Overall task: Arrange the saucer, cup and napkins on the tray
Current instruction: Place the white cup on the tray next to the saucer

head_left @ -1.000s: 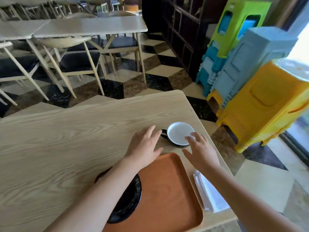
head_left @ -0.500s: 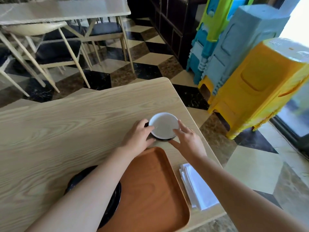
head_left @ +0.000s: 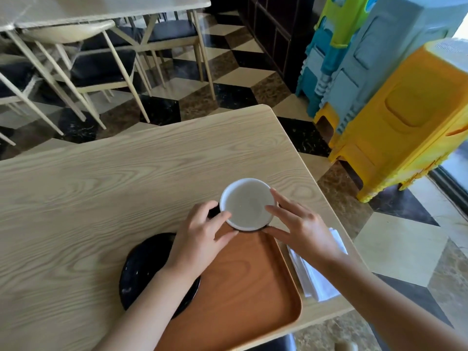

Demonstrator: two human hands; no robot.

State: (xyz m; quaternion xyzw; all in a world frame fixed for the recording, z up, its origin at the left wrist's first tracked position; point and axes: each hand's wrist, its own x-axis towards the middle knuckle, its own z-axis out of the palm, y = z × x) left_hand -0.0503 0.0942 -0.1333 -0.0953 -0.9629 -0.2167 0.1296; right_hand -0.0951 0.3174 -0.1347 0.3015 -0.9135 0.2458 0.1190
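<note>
A cup (head_left: 247, 203), black outside and white inside, is over the far rim of the orange-brown wooden tray (head_left: 248, 287). My left hand (head_left: 200, 239) grips its left side, where a dark handle shows. On its right side, my right hand (head_left: 301, 229) presses with the fingers stretched out. I cannot tell whether the cup is lifted or resting. A black saucer (head_left: 144, 269) lies half on the tray's left edge, partly hidden under my left forearm. White folded napkins (head_left: 316, 282) lie on the table just right of the tray, partly under my right wrist.
The pale wooden table (head_left: 101, 186) ends close behind the cup and just right of the napkins. Stacked plastic stools (head_left: 405, 110) in yellow, blue and green stand on the floor to the right. Chairs (head_left: 101, 67) and another table stand beyond.
Both hands have closed in on the cup from either side. The cup has come toward me, from beyond the tray to over its far rim.
</note>
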